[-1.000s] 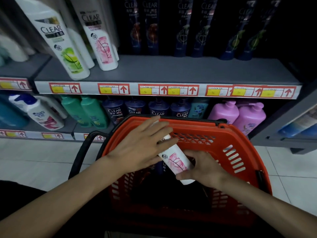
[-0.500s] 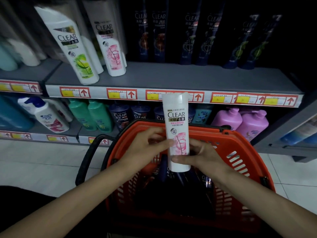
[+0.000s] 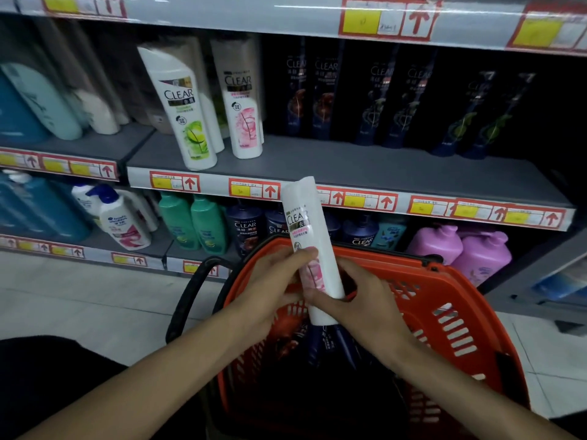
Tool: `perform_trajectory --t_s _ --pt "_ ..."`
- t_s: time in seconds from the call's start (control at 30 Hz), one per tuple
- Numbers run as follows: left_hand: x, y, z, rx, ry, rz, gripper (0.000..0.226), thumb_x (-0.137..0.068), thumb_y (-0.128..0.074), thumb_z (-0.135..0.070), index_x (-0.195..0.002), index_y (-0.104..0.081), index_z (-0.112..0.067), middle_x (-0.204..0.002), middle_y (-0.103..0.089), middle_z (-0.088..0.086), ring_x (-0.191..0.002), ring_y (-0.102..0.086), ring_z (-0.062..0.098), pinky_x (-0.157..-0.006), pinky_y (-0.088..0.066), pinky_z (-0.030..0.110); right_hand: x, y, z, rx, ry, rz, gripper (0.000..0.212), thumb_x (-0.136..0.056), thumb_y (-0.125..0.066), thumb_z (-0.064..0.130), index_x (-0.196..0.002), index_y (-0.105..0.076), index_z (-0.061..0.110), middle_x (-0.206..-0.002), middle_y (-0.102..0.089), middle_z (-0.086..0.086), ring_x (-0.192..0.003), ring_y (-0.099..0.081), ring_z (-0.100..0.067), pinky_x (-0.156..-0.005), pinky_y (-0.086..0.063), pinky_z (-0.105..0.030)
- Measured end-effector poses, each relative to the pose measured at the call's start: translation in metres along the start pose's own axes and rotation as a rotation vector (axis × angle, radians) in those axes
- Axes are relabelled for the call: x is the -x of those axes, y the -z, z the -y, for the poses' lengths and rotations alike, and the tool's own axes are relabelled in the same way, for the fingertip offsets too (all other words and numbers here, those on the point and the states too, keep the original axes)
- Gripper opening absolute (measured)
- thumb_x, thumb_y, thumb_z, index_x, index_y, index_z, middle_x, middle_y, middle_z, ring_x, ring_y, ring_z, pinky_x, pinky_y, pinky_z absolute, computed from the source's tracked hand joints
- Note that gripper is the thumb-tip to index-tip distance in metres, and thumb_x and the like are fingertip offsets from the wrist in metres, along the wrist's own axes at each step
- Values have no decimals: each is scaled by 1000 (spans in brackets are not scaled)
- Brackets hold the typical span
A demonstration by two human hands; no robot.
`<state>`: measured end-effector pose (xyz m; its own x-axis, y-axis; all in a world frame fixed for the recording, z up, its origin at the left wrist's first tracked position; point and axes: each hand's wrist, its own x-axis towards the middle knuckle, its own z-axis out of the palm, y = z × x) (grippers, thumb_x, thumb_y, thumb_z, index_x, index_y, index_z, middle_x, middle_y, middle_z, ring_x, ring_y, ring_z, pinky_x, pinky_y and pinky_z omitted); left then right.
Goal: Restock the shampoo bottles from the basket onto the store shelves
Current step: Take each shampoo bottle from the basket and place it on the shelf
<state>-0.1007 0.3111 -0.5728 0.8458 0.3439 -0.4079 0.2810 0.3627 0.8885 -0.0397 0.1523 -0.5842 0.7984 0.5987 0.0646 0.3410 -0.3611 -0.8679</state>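
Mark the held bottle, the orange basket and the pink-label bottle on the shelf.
Held bottle (image 3: 298, 220): head view, upper label.
Orange basket (image 3: 400, 265): head view, far rim.
Pink-label shelf bottle (image 3: 243, 122): head view, front label.

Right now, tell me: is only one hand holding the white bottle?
No, the left hand and the right hand both grip the white bottle above the basket.

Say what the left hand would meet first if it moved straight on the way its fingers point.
The white Clear bottle: the left hand grips it now, with the right hand likely just beyond.
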Motion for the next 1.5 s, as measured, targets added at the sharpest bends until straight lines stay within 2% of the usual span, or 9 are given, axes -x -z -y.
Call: perform_trajectory --t_s 0.17,0.37,0.63,0.8,0.9,1.03,1.17,1.33,1.5 --pt "-2 3 -1 276 101 24 24 -96 -52 -33 -98 -64 -12 -78 -65 6 -70 -61 20 -73 -49 34 -2 1 12 -241 -61 36 22 -97 -65 41 -112 -77 30 -105 -77 14 -102 -70 -9 -96 -54 -35" --pt "0 13 -4 396 121 84 43 -94 -42 -42 -108 -61 -6 -78 -61 16 -61 -60 29 -63 -51 36 -3 7 11 -189 -61 -2 11 -98 -66 33 -103 -75 33 -95 -75 11 -92 -66 -8 -81 -50 -19" --pt "-2 1 -12 327 63 80 43 -99 -43 -40 -111 -66 -5 -84 -66 12 -64 -62 22 -60 -53 30 -7 11 13 -198 -101 -42 15 -93 -71 39 -104 -73 29 -87 -72 3 -80 -64 -9 -69 -49 -17" --pt "-7 -7 -20 371 -8 55 43 -102 -50 -34 -129 -63 -4 -101 -65 14 -102 -61 32 -106 -47 50 -16 13 20 -227 -92 -5 22 -87 -77 40 -107 -71 32 -82 -72 5 -78 -68 -5 -70 -49 -18" --pt "-11 -6 -27 394 -57 16 44 -102 -54 -29 -136 -58 -2 -108 -64 15 -105 -61 30 -110 -45 51 -29 15 27 -216 -78 -1 31 -82 -83 37 -109 -70 33 -82 -73 4 -83 -71 -6 -80 -53 -21" --pt "-18 1 -40 358 -214 -53 22 -100 -61 -20 -117 -64 -7 -100 -69 14 -91 -68 26 -88 -56 43 -53 12 44 -90 -22 -6 44 -73 -89 43 -111 -70 35 -82 -73 5 -80 -71 -7 -77 -60 -30" --pt "-21 11 -58 200 -355 -150 26 -99 -65 -17 -125 -64 -20 -107 -76 7 -89 -72 24 -59 -55 34 -85 -2 64 -41 60 2 43 -72 -89 36 -112 -74 28 -87 -76 9 -78 -72 -5 -72 -60 -31" --pt "-32 32 -77 73 -524 -232 38 -99 -66 -13 -135 -57 -24 -120 -74 -2 -106 -72 15 -82 -60 34 -123 -26 83 -71 81 22 34 -77 -87 19 -110 -78 20 -91 -78 9 -81 -73 -3 -73 -61 -28" --pt "-48 54 -109 -22 -610 -259 45 -96 -71 -12 -138 -58 -20 -114 -76 -2 -99 -73 16 -60 -55 22 -155 -40 95 -221 147 -10 37 -82 -83 8 -118 -74 12 -99 -79 2 -89 -75 -12 -77 -62 -29"
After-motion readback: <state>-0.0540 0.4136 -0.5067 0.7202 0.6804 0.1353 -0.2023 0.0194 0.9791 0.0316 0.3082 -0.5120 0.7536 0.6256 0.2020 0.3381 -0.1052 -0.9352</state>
